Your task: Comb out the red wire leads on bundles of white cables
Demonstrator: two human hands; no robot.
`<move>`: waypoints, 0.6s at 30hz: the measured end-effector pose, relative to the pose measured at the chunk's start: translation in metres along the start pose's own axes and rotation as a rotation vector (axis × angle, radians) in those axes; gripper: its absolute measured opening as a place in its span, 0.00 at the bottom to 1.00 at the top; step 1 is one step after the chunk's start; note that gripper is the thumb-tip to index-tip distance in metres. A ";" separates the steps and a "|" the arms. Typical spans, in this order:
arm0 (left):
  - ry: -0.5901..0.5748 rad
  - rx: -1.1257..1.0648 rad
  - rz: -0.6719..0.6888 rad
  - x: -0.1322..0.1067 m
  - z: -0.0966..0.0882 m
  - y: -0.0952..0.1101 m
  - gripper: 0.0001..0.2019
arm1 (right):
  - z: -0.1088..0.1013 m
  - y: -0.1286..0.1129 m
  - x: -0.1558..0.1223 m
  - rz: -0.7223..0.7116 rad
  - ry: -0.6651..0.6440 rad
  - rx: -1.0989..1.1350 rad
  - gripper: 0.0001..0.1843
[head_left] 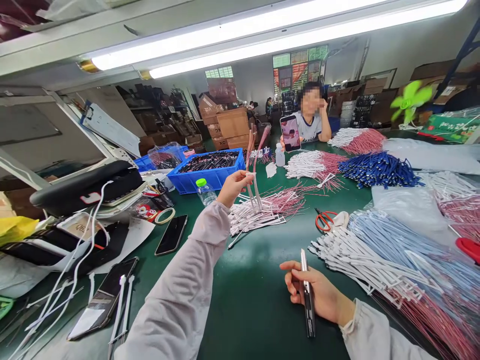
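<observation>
1. Green matting covers the table (pixel 247 305). Little writing can be read: "XC" on a cardboard box (pixel 222 143) at the back, and what looks like "QB" on a card (pixel 79 227) at the left, the rest cut off.
2. Left hand (pixel 233 186) is raised, its fingers pinched closed on a few pink cords (pixel 255 165) with white ends. They stand upright above a pink-and-white pile (pixel 268 207), and their exact count is hard to make out.
3. Right hand (pixel 317 295) sits low, near the table's front edge. Its fingers are wrapped around one black-and-silver pen-like tool (pixel 307 300), whose tip points away from the person.
4. Three phones show: a black phone (pixel 171 234) and a second phone (pixel 103 299) lie flat on the mat, and a third phone (pixel 290 133) is held up by a person seated across the table.
5. One each: blue crate (pixel 210 175), bottle (pixel 205 191) with a green cap, red-handled scissors (pixel 325 220), tape roll (pixel 165 216).
6. One heap of blue cords (pixel 378 170) lies far right. The big bundle (pixel 393 265) beside the right hand runs out of frame. The print on the seated person's shirt is too small to read.
</observation>
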State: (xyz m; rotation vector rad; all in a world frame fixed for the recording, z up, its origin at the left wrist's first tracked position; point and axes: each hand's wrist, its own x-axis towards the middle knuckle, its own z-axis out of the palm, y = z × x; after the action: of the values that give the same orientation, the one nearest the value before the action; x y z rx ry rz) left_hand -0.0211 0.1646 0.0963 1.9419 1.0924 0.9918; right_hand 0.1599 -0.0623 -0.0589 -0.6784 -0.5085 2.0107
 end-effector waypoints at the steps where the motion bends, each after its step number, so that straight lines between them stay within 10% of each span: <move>1: -0.006 -0.107 -0.023 -0.007 -0.002 0.007 0.21 | 0.000 0.000 0.000 -0.006 0.012 -0.005 0.14; 10: -0.360 -0.830 -0.541 -0.122 0.067 -0.011 0.16 | 0.009 -0.011 -0.003 -0.148 0.155 -0.131 0.18; 18: -0.308 -1.190 -0.752 -0.181 0.129 -0.031 0.14 | 0.016 -0.006 -0.004 -0.160 0.245 -0.316 0.21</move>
State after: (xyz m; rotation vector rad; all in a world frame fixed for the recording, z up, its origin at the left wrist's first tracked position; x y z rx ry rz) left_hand 0.0141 -0.0091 -0.0409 0.5949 0.6659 0.6138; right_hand 0.1553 -0.0643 -0.0419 -1.0280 -0.7161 1.6847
